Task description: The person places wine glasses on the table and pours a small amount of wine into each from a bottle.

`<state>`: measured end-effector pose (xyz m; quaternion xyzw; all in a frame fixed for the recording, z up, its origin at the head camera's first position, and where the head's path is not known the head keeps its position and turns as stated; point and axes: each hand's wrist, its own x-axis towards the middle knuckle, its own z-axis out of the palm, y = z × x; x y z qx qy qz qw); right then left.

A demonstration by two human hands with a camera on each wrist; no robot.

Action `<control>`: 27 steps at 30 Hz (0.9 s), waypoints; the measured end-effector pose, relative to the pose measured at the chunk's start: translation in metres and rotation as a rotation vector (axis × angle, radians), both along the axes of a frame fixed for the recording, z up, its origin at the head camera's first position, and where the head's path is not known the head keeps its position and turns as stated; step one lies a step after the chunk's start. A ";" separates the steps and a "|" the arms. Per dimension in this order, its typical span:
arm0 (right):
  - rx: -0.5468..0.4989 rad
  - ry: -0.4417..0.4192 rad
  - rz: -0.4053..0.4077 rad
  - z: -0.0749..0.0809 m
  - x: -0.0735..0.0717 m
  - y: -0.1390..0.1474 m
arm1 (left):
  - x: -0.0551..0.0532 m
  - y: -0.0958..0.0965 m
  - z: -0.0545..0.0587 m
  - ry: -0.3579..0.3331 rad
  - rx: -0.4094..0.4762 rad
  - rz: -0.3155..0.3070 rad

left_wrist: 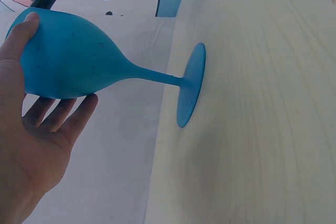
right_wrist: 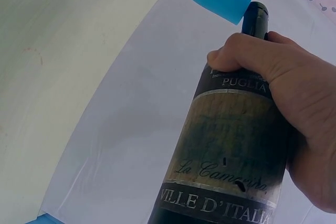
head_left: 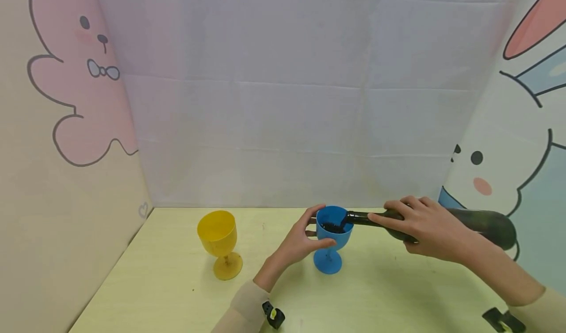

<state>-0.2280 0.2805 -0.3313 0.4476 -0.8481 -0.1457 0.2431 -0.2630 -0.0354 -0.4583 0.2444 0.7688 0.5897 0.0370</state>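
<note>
My left hand (head_left: 295, 240) holds a blue plastic goblet (head_left: 328, 263) by its bowl, with the thumb on the near side and fingers round the far side. A dark green wine bottle (head_left: 491, 225) lies tipped almost level in my right hand (head_left: 435, 232), which grips it around the shoulder. The bottle's mouth is at the goblet's right rim, and dark liquid (head_left: 331, 228) runs from it into the bowl. In the right wrist view the bottle's label (right_wrist: 226, 140) faces the camera. The goblet's foot (left_wrist: 192, 85) is down at the tabletop, its stem roughly upright.
To the left of my left hand, a yellow goblet (head_left: 217, 239) stands on the pale wooden table (head_left: 150, 293). A white cloth (head_left: 265, 117) hangs behind the table's back edge. Side walls with cartoon animals border the table on both sides.
</note>
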 end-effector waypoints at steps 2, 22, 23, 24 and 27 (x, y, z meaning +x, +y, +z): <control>0.002 0.000 0.000 0.000 0.000 0.000 | 0.000 0.000 0.000 0.000 0.008 -0.003; 0.007 0.000 -0.012 0.001 0.002 -0.004 | 0.000 0.000 0.000 -0.004 0.009 -0.007; 0.008 0.000 -0.013 0.002 0.002 -0.004 | 0.001 0.000 0.001 -0.004 0.007 -0.005; 0.008 -0.003 -0.016 0.002 0.003 -0.004 | 0.001 0.000 0.001 -0.005 0.006 -0.005; 0.011 -0.012 -0.024 0.003 0.003 -0.005 | 0.001 0.000 0.001 -0.006 0.004 -0.004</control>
